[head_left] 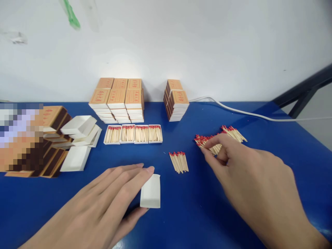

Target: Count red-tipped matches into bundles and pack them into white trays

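- Lower centre: left hand [114, 197] grips a white tray [150, 192], its long axis running up the frame.
- Right of centre: right hand [254, 176] pinches at the match pile [234, 134], heads pointing upper left; cannot tell whether it grips any.
- Just right of centre: small match row [178, 162], heads toward the top.

Wall: plain, off-white [207, 52], brighter at centre left, with a few small dark marks. A green object [72, 17], blurred, shows at its upper left. Table: glossy blue top [186, 218], far edge along the wall, glare at the near edge. White cable [241, 110] crosses the far right corner. Dark bar [312, 84] slants beyond.
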`<state>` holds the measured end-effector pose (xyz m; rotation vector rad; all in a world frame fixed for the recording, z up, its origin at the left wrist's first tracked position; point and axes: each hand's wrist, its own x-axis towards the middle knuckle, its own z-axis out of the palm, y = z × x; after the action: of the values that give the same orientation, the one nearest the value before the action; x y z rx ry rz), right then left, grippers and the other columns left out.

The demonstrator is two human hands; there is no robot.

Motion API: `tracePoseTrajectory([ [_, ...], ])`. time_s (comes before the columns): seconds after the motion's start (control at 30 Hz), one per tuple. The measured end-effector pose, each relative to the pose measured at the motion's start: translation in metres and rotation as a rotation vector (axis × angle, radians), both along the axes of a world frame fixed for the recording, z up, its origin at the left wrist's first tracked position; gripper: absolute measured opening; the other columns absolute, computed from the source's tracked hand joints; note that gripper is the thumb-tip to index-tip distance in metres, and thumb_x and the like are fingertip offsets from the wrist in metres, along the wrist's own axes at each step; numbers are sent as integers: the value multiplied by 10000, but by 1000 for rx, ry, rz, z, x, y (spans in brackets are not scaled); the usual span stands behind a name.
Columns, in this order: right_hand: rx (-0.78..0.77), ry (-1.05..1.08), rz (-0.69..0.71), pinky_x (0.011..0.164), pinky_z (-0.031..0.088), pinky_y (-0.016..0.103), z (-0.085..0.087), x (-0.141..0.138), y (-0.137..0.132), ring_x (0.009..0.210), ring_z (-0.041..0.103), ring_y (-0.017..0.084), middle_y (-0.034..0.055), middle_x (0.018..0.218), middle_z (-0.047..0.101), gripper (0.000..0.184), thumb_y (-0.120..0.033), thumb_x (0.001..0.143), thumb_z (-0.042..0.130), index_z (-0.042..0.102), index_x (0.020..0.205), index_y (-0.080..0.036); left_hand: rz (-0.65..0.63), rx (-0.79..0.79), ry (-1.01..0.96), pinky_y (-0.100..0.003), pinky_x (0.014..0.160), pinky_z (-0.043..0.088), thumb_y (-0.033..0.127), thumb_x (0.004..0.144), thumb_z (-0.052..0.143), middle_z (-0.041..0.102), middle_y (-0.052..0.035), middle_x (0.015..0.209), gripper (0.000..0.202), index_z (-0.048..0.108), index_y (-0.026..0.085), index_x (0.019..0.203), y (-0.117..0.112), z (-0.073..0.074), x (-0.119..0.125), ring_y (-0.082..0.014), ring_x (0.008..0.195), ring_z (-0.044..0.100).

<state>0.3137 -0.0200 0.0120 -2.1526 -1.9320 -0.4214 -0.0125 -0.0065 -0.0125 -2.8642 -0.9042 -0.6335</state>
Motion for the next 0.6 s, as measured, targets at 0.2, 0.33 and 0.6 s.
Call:
tracePoseTrajectory([
  [0.2, -41, 136, 64, 510, 246, 330, -1, -4, -1, 451, 600, 275, 1, 622, 730, 182, -377, 1089, 666, 728, 927, -321, 2, 15, -3, -382, 1251, 547, 392, 1310, 506, 816, -8, 1578, 464, 613, 181, 1709, -1, 2, 0, -192, 1402, 806],
  [0.33, -111, 236, 101, 499, 288, 348, -1, -9, -1, 477, 639, 274, -25, 592, 695, 221, -379, 1072, 693, 711, 858, -325, 1, 3, 9, -385, 1293, 514, 392, 1308, 514, 795, -11, 1609, 489, 589, 180, 1742, -2, -1, -2, -193, 1426, 790],
  [0.6, -244, 448, 111, 530, 341, 360, 3, -9, 0, 501, 630, 237, -41, 615, 711, 283, -486, 1074, 656, 736, 849, -333, -8, -21, 14, -367, 1372, 412, 418, 1312, 508, 768, -14, 1646, 516, 553, 189, 1771, 0, -3, -1, -181, 1485, 736],
])
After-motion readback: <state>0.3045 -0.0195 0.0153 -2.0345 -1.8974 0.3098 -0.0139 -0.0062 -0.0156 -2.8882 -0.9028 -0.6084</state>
